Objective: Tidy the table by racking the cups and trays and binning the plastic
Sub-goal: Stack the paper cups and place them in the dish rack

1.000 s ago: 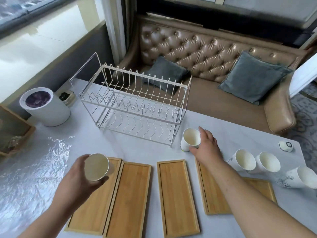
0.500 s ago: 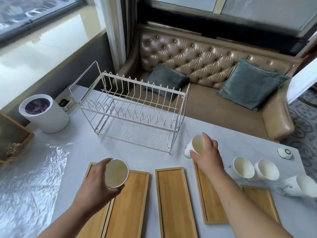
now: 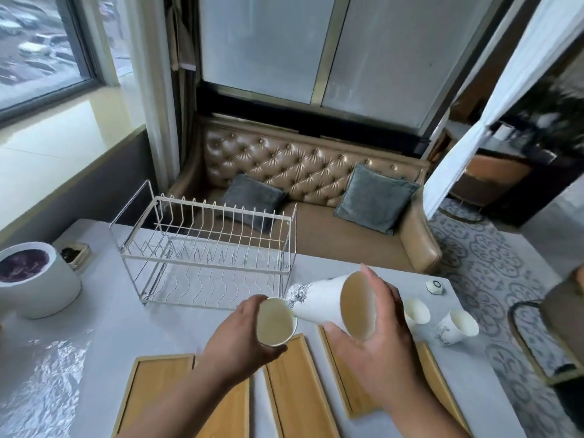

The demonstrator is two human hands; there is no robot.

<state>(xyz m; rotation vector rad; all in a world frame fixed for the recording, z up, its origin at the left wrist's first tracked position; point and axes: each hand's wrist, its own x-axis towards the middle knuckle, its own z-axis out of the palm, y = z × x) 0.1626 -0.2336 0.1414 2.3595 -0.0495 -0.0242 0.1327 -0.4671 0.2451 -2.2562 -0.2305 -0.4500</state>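
trays [image 3: 294, 390] cut off below; bin [image 3: 60, 290] cropped.

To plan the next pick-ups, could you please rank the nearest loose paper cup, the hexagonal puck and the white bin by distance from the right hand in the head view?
From the right hand:
1. Loose paper cup, just beyond its right side
2. Hexagonal puck, farther right
3. White bin, far left

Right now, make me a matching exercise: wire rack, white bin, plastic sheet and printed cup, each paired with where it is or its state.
1 wire rack
2 white bin
3 plastic sheet
4 printed cup

A held in the right hand
B crinkled, near left of the table
C upright, left of the rack
D empty, behind the trays

Pairs: 1-D, 2-C, 3-B, 4-A
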